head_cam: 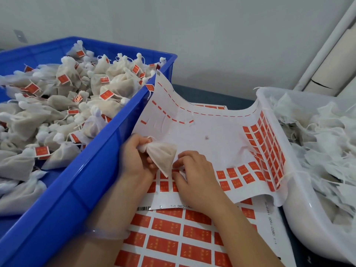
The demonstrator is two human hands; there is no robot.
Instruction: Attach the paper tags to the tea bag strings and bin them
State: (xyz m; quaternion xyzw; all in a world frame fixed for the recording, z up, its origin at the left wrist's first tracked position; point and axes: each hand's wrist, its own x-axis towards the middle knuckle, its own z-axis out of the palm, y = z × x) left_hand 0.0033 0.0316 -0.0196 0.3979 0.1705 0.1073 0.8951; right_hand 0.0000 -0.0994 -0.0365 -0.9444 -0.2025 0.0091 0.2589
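My left hand (134, 155) grips a white tea bag (163, 153) by its knotted neck, over a curled sheet of red tag stickers (208, 143). The fingertips of my right hand (194, 174) pinch at the red tags on the sheet, just below the bag's lower corner. What lies between those fingertips is too small to make out. A blue bin (92, 160) on the left holds several tea bags with red tags on them. On the right, a white tub (289, 205) is full of untagged tea bags.
A second, full sheet of red tags (173, 239) lies flat under my forearms. The upper sheet leans against the blue bin and the white tub. A grey wall and a white pipe (327, 45) stand behind.
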